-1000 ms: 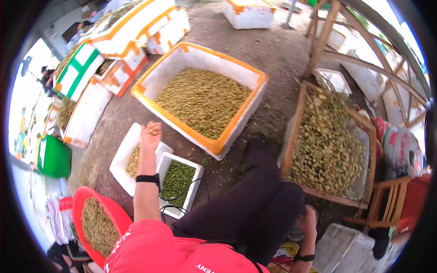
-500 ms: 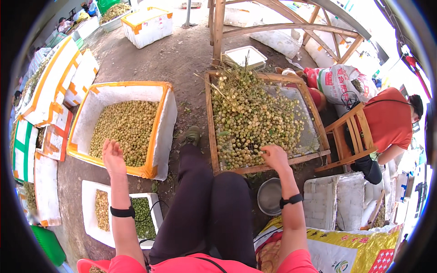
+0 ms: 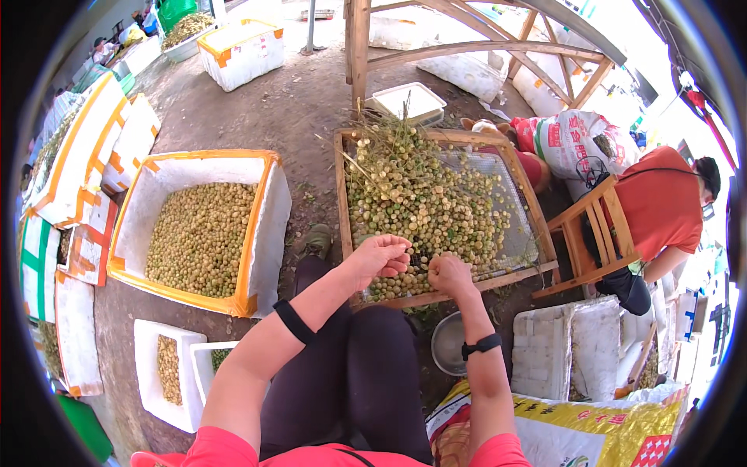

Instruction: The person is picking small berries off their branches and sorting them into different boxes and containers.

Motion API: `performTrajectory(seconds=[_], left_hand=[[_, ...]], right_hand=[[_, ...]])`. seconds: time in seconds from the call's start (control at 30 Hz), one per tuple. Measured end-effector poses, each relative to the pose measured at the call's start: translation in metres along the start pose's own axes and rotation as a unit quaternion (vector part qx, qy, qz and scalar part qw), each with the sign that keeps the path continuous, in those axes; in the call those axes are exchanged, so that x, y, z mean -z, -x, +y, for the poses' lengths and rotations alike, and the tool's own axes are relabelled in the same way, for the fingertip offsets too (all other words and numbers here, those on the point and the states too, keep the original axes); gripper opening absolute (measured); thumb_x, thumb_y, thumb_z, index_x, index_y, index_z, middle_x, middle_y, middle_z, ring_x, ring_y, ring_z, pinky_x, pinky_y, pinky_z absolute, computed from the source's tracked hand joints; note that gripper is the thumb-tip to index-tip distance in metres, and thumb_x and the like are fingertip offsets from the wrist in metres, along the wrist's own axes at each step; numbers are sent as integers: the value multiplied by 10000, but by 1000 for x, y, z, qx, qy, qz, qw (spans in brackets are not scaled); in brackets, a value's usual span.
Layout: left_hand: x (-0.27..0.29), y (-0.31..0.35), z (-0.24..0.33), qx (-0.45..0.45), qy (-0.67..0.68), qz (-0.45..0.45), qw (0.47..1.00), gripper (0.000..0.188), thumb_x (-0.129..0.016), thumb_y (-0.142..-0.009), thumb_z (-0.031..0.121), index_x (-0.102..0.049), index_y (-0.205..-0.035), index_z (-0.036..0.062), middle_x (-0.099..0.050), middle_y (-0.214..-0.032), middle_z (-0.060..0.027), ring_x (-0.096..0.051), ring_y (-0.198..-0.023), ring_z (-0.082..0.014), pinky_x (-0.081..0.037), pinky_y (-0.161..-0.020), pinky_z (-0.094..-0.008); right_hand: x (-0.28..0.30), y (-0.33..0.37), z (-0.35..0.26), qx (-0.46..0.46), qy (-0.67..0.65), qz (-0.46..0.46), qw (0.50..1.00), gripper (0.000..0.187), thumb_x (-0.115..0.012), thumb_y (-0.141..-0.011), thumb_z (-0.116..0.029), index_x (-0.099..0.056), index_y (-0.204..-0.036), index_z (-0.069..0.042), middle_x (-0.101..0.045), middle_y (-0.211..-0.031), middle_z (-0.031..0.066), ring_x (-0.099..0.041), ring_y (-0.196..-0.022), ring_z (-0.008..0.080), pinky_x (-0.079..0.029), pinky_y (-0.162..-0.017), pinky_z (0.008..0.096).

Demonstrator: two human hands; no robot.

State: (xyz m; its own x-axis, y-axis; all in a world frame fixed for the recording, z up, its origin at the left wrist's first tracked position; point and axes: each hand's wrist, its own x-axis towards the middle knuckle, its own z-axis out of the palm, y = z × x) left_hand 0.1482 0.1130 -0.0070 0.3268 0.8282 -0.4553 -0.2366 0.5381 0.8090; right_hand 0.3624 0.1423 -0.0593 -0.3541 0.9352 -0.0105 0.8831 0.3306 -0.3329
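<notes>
A wooden-framed mesh tray (image 3: 510, 272) lies in front of me, heaped with small round yellow-green fruits (image 3: 436, 187), some still on thin stems. Over its near edge, my left hand (image 3: 380, 258) is closed with its fingertips pinched together. Close to its right, my right hand (image 3: 451, 275) is curled shut above the nearest fruits. Whatever sits between the fingers of either hand is too small or hidden to make out. Left of the tray stands a white foam box (image 3: 272, 194) with orange tape on its rim, partly filled with loose fruits of the same kind.
Two small foam boxes (image 3: 187, 405) with sorted fruits stand at my lower left. A metal bowl (image 3: 448, 342) sits by my right knee. To the right, a person in an orange shirt (image 3: 657, 202) sits on a wooden chair (image 3: 599, 229). Taped foam boxes (image 3: 78, 163) are stacked far left.
My left hand has swung right from above the foam box to the tray, its fingers now pinched. My right hand has shifted slightly left, towards it. The view has turned a little.
</notes>
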Motion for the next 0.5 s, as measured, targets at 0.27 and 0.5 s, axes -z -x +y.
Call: performTrajectory(seconds=[0.27, 0.5], left_hand=[[-1, -13, -16, 101, 95, -36, 990, 318, -389, -896, 300, -486, -1050, 38, -568, -862, -74, -589, -724, -149, -515, -618, -235], [3, -12, -15, 102, 192, -19, 976, 364, -339, -909, 316, -496, -1016, 5, -566, -858, -91, -585, -796, -180, -519, -652, -259]], right_hand=[[34, 8, -37, -6, -434, -34, 900, 144, -549, -818, -121, -611, -852, 4, -592, -718, 1, -487, -581, 69, -408, -536, 201], [32, -4, -41, -83, -527, 5, 846, 133, -547, -815, -102, -604, -880, -1, -573, -689, 6, -465, -540, 50, -379, -492, 193]])
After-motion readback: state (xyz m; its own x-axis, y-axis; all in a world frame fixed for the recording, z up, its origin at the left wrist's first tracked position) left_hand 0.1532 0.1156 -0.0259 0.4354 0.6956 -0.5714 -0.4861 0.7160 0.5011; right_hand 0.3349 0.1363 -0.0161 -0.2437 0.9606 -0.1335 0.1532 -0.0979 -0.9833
